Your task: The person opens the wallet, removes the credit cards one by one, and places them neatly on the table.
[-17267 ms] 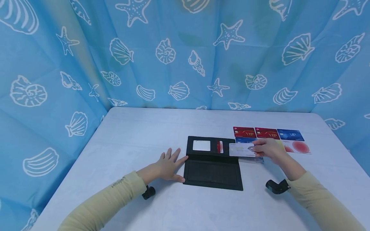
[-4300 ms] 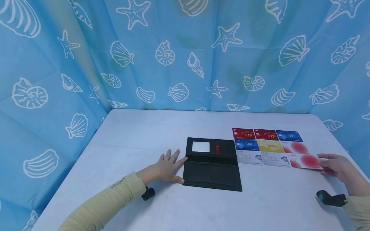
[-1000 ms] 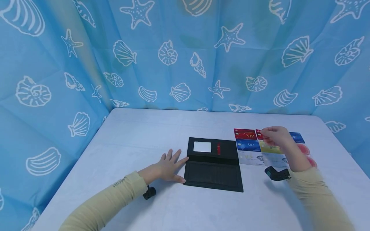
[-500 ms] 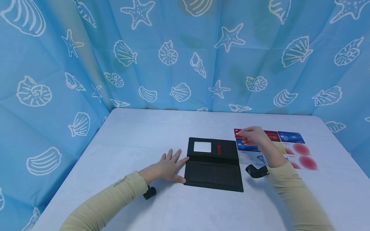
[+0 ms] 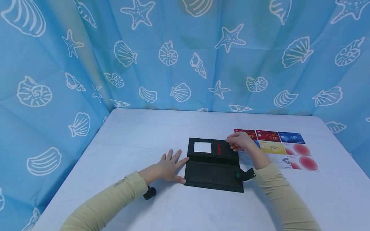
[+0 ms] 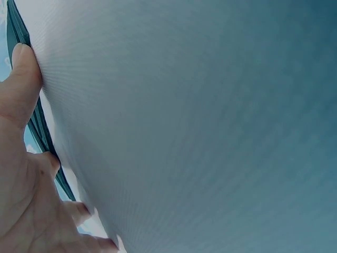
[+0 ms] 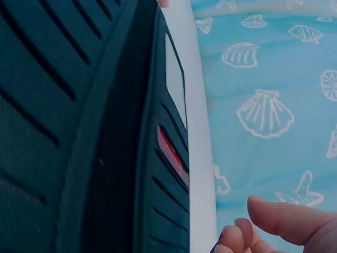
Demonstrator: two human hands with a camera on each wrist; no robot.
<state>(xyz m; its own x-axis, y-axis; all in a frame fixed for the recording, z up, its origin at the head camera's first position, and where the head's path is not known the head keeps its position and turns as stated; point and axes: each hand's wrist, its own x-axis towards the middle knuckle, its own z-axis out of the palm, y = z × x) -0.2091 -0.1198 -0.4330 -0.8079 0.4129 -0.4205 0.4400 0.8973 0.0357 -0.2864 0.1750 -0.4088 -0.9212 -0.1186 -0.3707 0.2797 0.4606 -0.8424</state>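
Observation:
A black wallet [image 5: 214, 175] lies unfolded on the table, its upper flap carrying a white window [image 5: 202, 147] and a narrow slot with red [image 5: 218, 149] showing. My left hand [image 5: 167, 166] is spread flat at the wallet's left edge, thumb and index finger touching it. My right hand [image 5: 242, 141] hovers at the upper right corner of the wallet, fingers loosely bent. In the right wrist view, nothing shows between the right thumb [image 7: 284, 216] and fingers. Beside the wallet, several bank-style cards lie in a neat grid, including a gold card [image 5: 271, 147]; the right hand and forearm partly cover the left ones.
The white-covered table [image 5: 144, 128] runs back to a blue shell-print curtain [image 5: 179, 64]. Small black cameras hang at the left wrist [image 5: 149, 193] and the right wrist [image 5: 245, 175], the right one overlapping the wallet's lower flap in the head view.
A silver card held by my right hand at the wallet now lies in the grid, which has grown. Lately the right hand moved left from the cards to the wallet. The left hand stays put.

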